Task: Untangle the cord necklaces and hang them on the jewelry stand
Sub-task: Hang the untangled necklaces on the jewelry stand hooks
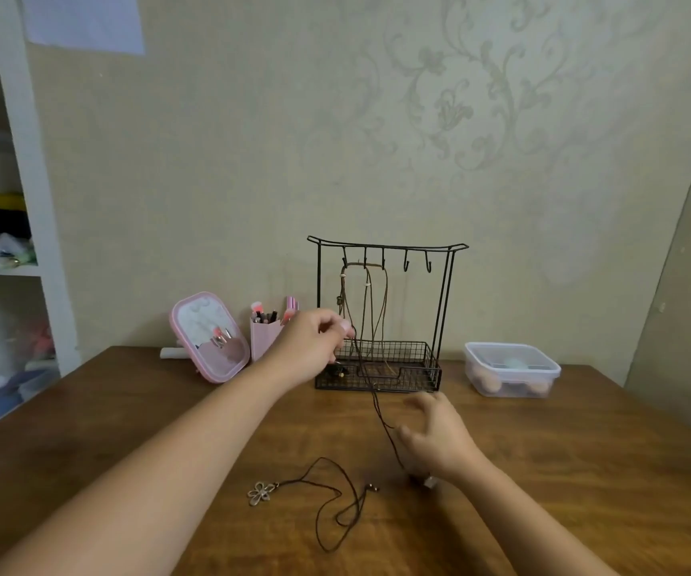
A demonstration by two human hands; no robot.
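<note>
A black wire jewelry stand (443,293) with a row of hooks stands at the back of the wooden table. Brown cord necklaces (384,309) hang from its left hooks into its basket. My left hand (314,342) is raised beside the stand's left side, fingertips pinched on a dark cord (379,409). That cord trails down across the table to my right hand (439,438), whose fingers are spread over it; a small pendant lies just under that wrist. A separate dark cord necklace with a flower pendant (260,492) lies loose on the table in front.
A pink mirror case (209,336) and a pink brush holder (265,334) stand left of the stand. A clear lidded plastic box (512,370) sits to its right. White shelves (3,243) rise at the far left. The wall is close behind.
</note>
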